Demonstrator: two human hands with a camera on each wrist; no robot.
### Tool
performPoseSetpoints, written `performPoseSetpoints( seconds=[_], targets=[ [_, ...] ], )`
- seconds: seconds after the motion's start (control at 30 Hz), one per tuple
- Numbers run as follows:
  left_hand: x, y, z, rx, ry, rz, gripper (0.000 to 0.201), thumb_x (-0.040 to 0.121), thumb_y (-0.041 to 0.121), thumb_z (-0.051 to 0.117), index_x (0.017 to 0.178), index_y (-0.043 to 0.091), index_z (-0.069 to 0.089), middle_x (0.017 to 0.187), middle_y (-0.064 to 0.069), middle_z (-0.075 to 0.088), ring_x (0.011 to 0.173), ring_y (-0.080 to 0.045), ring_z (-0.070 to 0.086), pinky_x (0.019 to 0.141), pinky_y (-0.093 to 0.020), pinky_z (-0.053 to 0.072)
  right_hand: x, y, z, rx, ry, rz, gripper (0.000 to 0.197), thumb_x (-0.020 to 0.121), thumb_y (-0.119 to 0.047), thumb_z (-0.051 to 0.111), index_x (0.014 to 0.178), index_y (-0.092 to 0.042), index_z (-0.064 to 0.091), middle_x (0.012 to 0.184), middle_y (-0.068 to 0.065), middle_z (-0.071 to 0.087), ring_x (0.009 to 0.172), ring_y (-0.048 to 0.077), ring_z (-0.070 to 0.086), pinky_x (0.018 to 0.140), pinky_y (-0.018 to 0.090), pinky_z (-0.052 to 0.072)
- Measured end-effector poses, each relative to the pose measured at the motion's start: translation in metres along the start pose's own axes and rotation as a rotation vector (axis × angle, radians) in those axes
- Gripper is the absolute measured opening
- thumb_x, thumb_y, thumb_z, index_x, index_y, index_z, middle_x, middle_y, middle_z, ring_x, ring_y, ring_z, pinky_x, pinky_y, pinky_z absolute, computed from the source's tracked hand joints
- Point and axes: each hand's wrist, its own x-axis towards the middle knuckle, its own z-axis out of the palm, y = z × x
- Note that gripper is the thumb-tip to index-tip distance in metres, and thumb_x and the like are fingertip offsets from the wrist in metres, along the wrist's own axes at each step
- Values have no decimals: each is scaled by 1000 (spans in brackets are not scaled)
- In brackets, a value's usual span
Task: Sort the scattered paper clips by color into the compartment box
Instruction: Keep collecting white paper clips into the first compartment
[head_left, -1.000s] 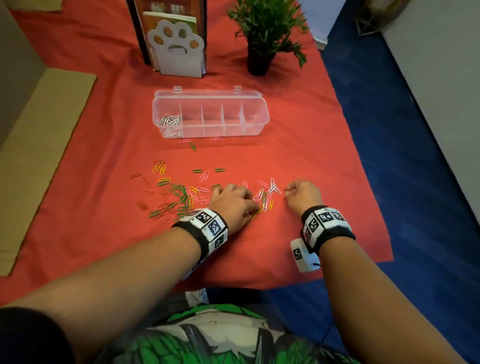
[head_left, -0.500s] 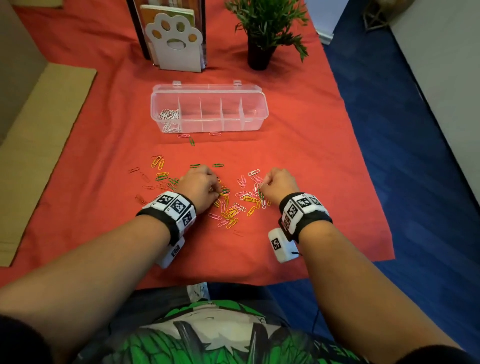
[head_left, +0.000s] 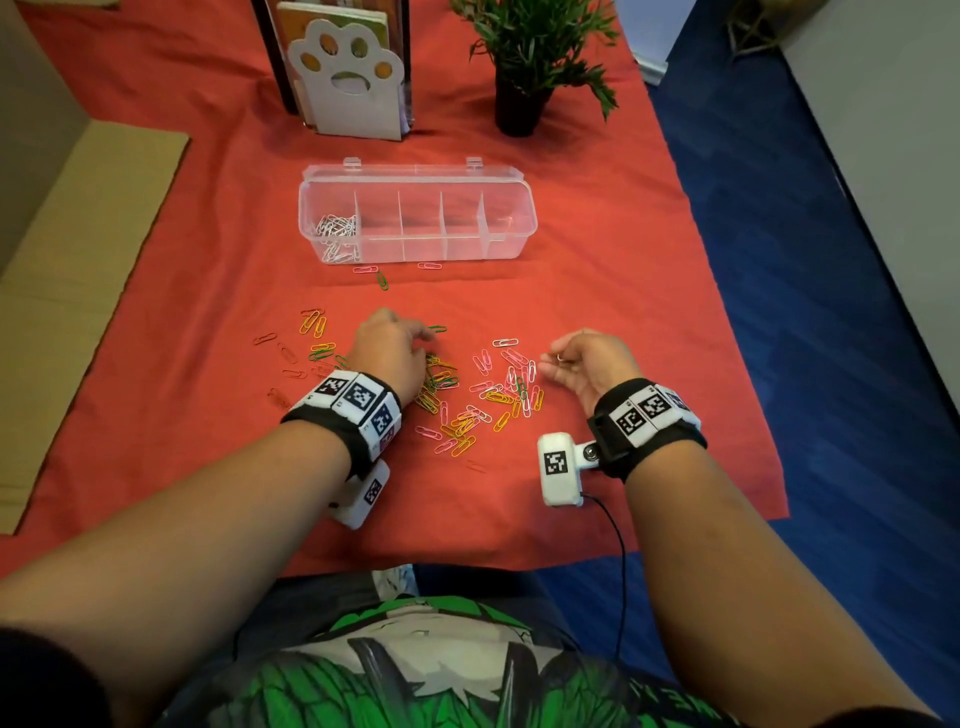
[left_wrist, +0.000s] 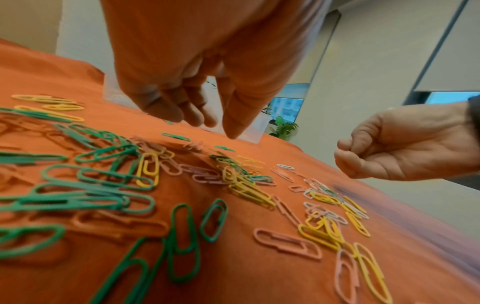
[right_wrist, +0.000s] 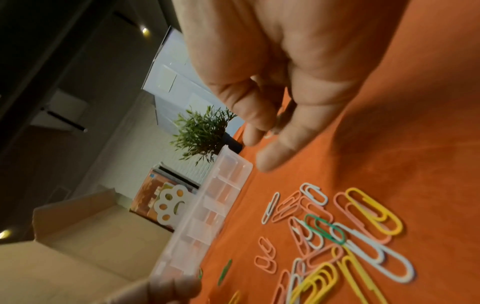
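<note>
Paper clips (head_left: 483, 400) in green, yellow, pink, white and orange lie scattered on the red cloth before me. My left hand (head_left: 400, 343) hovers over the green ones (left_wrist: 85, 185), fingers hanging loose and holding nothing, its fingertips near a lone green clip (head_left: 437, 328). My right hand (head_left: 563, 358) is lifted at the pile's right edge, its curled fingers pinching a white paper clip (head_left: 560, 357). The clear compartment box (head_left: 522, 236) stands open farther back, with white clips (head_left: 337, 231) in its leftmost compartment; the other compartments look empty. The box (right_wrist: 223, 185) also shows in the right wrist view.
Three stray clips (head_left: 374, 273) lie just in front of the box. Behind it stand a paw-shaped book stand (head_left: 348, 78) and a potted plant (head_left: 524, 62). Flat cardboard (head_left: 78, 249) lies at the left. The cloth's right edge drops to blue floor (head_left: 831, 312).
My left hand has slid left across the pile and its fingers have loosened. My right hand has lifted off the cloth and turned palm-inward with a white clip pinched.
</note>
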Motion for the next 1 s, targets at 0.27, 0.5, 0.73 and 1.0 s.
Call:
performPoseSetpoints(
  seconds=[0.27, 0.5, 0.73, 1.0],
  targets=[
    [-6, 26, 27, 130, -228, 269, 19, 83, 26, 64, 100, 24, 72, 96, -8, 59, 101, -27, 56, 87, -34, 47, 14, 7, 1, -492, 25, -68, 25, 83, 0, 47, 70, -18, 58, 63, 1, 54, 47, 11, 48, 45, 21, 41],
    [0, 24, 33, 139, -249, 302, 17, 78, 16, 66, 94, 20, 73, 94, -8, 61, 97, -29, 59, 83, -37, 50, 8, 21, 18, -1288, 82, -338, 24, 82, -11, 57, 105, -3, 56, 113, 19, 59, 106, 32, 58, 88, 32, 47],
    [8, 12, 29, 150, -205, 327, 21, 81, 16, 62, 98, 21, 73, 93, -10, 60, 98, -31, 57, 85, -38, 49, 2, 21, 24, -1418, 83, -381, 31, 84, -8, 56, 114, 2, 51, 119, 20, 52, 107, 37, 58, 89, 38, 48],
    [2, 20, 29, 427, -211, 399, 19, 89, 21, 50, 102, 14, 62, 105, -9, 58, 106, -32, 52, 89, -43, 46, 9, 16, 17, -1358, 37, -335, 28, 86, -9, 53, 111, 4, 53, 116, 22, 58, 111, 33, 56, 92, 34, 45]
  ],
)
